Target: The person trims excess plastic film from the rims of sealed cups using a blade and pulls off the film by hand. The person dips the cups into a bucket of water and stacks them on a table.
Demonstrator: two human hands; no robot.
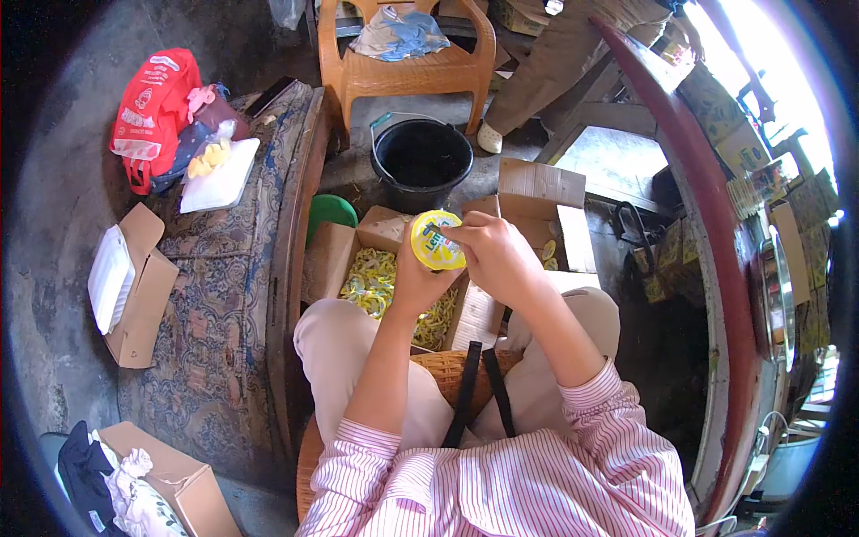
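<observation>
My left hand (428, 279) is wrapped around a sealed cup (436, 242) with a yellow lid printed with lemon slices and lettering. The lid faces up toward me. On the lid's right edge rest the bent fingers of my right hand (495, 252), closed together against the cup; its fingertips are partly hidden. Below my hands stands a cardboard box (327, 259) holding a heap of yellow-green strips or wrappers (369, 279). To its right is a second open cardboard box (541, 186) with a yellow-lidded item (548, 251) inside.
A black bucket (421, 166) stands beyond the boxes, before an orange plastic chair (407, 76). Left is a patterned low bench (215, 295) with a red bag (159, 112) and white foam trays (221, 179). Another person's leg (537, 67) is at the back, beside a red-edged frame (684, 152).
</observation>
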